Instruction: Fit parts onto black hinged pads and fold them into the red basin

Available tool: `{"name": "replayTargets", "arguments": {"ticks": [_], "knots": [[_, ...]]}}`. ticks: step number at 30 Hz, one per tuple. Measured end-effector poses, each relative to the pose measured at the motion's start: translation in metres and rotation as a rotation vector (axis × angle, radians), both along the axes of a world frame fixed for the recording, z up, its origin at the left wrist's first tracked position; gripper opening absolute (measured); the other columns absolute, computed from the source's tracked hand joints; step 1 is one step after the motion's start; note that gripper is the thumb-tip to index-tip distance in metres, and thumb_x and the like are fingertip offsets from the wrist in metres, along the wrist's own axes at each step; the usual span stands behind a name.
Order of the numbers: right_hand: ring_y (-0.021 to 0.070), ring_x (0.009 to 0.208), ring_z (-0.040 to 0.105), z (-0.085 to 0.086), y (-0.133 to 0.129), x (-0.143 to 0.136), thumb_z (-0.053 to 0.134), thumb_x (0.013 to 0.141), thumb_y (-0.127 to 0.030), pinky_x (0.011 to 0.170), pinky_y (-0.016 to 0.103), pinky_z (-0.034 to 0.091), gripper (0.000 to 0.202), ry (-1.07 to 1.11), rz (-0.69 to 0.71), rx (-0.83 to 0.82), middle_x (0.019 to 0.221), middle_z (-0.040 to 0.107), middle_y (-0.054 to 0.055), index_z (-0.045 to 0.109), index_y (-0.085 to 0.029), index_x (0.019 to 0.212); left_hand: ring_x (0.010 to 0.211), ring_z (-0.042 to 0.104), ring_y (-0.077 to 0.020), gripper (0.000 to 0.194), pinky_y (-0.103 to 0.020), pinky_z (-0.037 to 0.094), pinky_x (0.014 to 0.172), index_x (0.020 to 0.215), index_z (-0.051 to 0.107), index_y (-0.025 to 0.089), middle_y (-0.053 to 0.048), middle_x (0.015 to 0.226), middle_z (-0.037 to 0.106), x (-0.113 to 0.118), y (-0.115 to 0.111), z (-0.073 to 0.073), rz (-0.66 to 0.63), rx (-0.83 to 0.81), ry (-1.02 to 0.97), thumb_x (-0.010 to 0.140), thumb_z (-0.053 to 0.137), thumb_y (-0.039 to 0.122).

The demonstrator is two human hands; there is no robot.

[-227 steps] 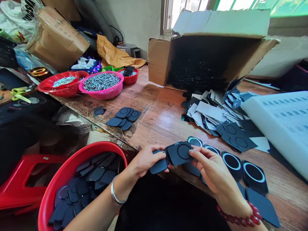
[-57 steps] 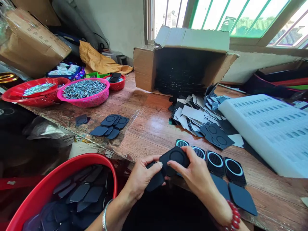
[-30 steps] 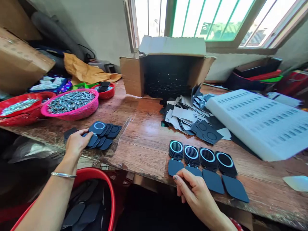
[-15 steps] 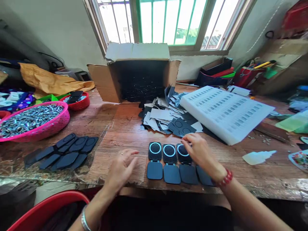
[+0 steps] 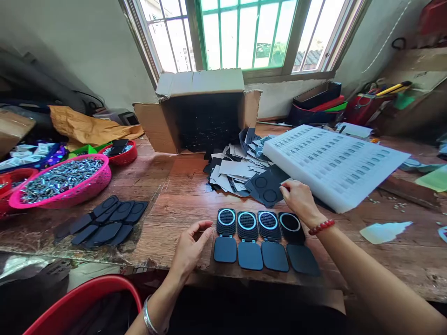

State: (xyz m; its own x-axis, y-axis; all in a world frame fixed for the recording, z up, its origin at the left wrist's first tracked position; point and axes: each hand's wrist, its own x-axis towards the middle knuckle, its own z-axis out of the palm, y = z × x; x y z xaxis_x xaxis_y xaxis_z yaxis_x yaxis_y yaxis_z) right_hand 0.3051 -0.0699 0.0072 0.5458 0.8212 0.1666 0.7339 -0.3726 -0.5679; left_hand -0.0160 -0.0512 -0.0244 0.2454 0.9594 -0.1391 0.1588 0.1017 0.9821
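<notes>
My left hand [image 5: 191,245] hovers just left of the row of black hinged cases, empty, with thumb and fingers apart. My right hand [image 5: 299,201] is above the row's right end, its fingertips pinched at the right edge of a black card with ring outlines [image 5: 266,185]. Each case lies unfolded, a plain flap toward me and a ringed half away: the leftmost case [image 5: 225,249], a second case [image 5: 250,256], a third case [image 5: 275,256] and the rightmost case [image 5: 303,258]. White rings show on the far halves; the rightmost has a smooth black face, the others look ribbed.
A heap of grey and black card pieces [image 5: 232,168] spills before an open cardboard box [image 5: 153,128]. White foam block [image 5: 335,163] lies right. At left are stacked black cases [image 5: 104,228], a pink basket [image 5: 106,174] of metal parts and a red tub [image 5: 87,295] below.
My right hand has moved right and away from the cases to the black card, uncovering the rightmost case. My left hand has shifted right, nearer the row. The view has tilted slightly.
</notes>
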Motion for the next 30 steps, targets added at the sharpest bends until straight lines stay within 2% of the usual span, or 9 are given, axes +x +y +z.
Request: {"name": "replayTargets", "arguments": {"ticks": [3,5,9,11,14,18,21,24,30], "knots": [[0.0223,0.063,0.065,0.008,-0.012,-0.027,0.05,0.089,-0.032,0.063,0.035,0.052,0.022,0.16,0.056,0.084,0.069,0.066,0.007,0.066,-0.015,0.088,0.092,0.067,-0.0218,0.037,-0.031,0.049,0.087,0.092,0.074,0.017,-0.006,0.094,0.075,0.005,-0.005,0.01,0.031,-0.081,-0.101,0.066,0.081,0.043],[0.0185,0.048,0.06,0.01,-0.02,-0.056,0.056,0.086,-0.047,0.048,0.032,0.05,0.031,0.421,0.12,0.151,0.059,0.061,0.001,0.064,-0.017,0.091,0.097,0.066,-0.0207,0.043,-0.03,0.049,0.089,0.099,0.073,0.017,-0.006,0.098,0.074,0.011,-0.011,0.018,0.021,-0.153,-0.224,0.064,0.085,0.04],[0.016,0.053,0.063,0.007,-0.034,-0.123,0.082,0.06,-0.055,0.049,0.029,0.055,0.049,1.156,0.204,0.257,0.066,0.057,-0.004,0.059,-0.019,0.083,0.092,0.066,-0.017,0.055,-0.028,0.049,0.086,0.107,0.068,0.017,-0.005,0.097,0.073,0.022,-0.021,0.028,0.026,-0.309,-0.528,0.06,0.091,0.033],[0.0155,0.054,0.064,0.002,-0.038,-0.149,0.084,0.059,-0.054,0.051,0.029,0.057,0.049,1.275,0.255,0.177,0.068,0.058,-0.004,0.058,-0.018,0.082,0.084,0.067,-0.0157,0.049,-0.028,0.051,0.081,0.1,0.066,0.017,-0.004,0.094,0.073,0.021,-0.022,0.031,0.066,-0.337,-0.643,0.061,0.09,0.033],[0.0158,0.051,0.061,-0.006,-0.041,-0.17,0.075,0.072,-0.055,0.044,0.027,0.051,0.043,1.078,0.356,0.082,0.065,0.059,-0.001,0.057,-0.019,0.084,0.076,0.067,-0.0157,0.042,-0.027,0.052,0.072,0.089,0.066,0.016,-0.003,0.087,0.073,0.009,-0.018,0.032,0.195,-0.299,-0.681,0.059,0.09,0.034],[0.0195,0.073,0.062,-0.005,-0.04,-0.179,0.066,0.087,-0.034,0.066,0.035,0.055,0.014,0.258,0.42,0.523,0.081,0.064,0.005,0.063,-0.02,0.088,0.069,0.066,-0.0149,0.045,-0.026,0.053,0.068,0.088,0.068,0.017,-0.001,0.08,0.073,-0.014,-0.014,0.033,0.317,-0.25,-0.576,0.053,0.091,0.034],[0.0213,0.089,0.062,0.005,-0.035,-0.186,0.059,0.092,-0.018,0.083,0.039,0.053,0.01,-0.077,0.596,0.68,0.093,0.067,0.008,0.068,-0.021,0.095,0.068,0.065,-0.0141,0.045,-0.025,0.052,0.068,0.091,0.071,0.016,-0.001,0.079,0.073,-0.023,-0.018,0.035,0.28,-0.251,-0.525,0.055,0.089,0.035],[0.0212,0.091,0.064,0.013,-0.026,-0.197,0.053,0.095,-0.018,0.081,0.036,0.054,0.016,-0.026,0.672,0.583,0.098,0.068,0.009,0.068,-0.021,0.101,0.066,0.063,-0.0135,0.036,-0.024,0.051,0.068,0.09,0.075,0.017,0.0,0.077,0.073,-0.028,-0.023,0.036,0.221,-0.217,-0.458,0.063,0.085,0.04],[0.0188,0.074,0.065,0.022,-0.017,-0.211,0.06,0.09,-0.033,0.063,0.028,0.052,0.017,0.301,0.675,0.343,0.082,0.069,0.005,0.068,-0.021,0.081,0.079,0.065,-0.0181,0.029,-0.025,0.05,0.075,0.093,0.078,0.019,-0.003,0.087,0.076,-0.04,-0.026,0.033,0.15,-0.088,-0.332,0.072,0.079,0.038]]}}
